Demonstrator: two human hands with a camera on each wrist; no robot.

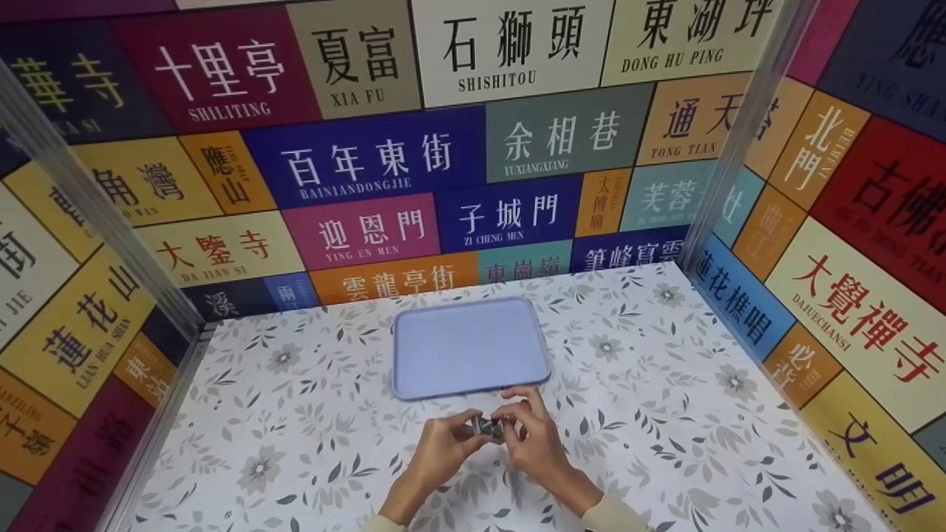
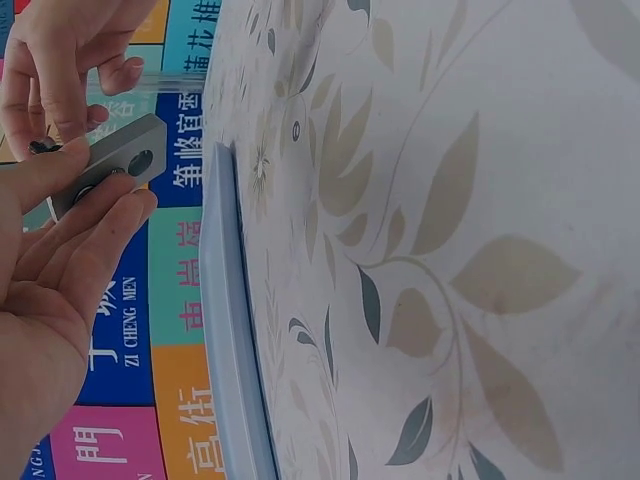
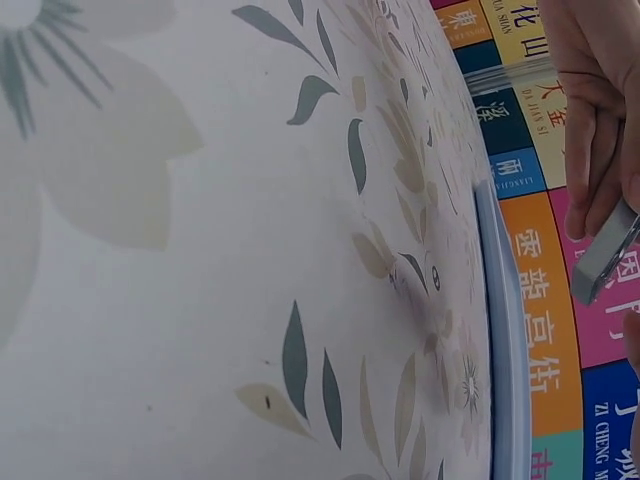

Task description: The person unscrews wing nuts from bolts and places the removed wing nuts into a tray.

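My left hand (image 1: 443, 445) pinches a grey metal block (image 2: 122, 148) between thumb and fingers. This flat block has a round hole near one end, and fingers cover part of it. My right hand (image 1: 533, 441) is at the block's other side, its thumb and fingertips pinching a small dark piece (image 2: 44, 146) against it. The small piece is mostly hidden by fingers, so I cannot tell its kind. Both hands are raised over the table, in front of the tray. In the right wrist view, the block (image 3: 603, 258) shows edge-on beside the left hand's fingers.
A pale blue-lilac tray (image 1: 473, 347) with a raised rim lies on the table behind the hands. A white cloth with grey flowers and leaves covers the table (image 1: 332, 443). Panels with colourful signs (image 1: 362, 159) stand at the back and both sides, joined by metal posts (image 1: 728, 148).
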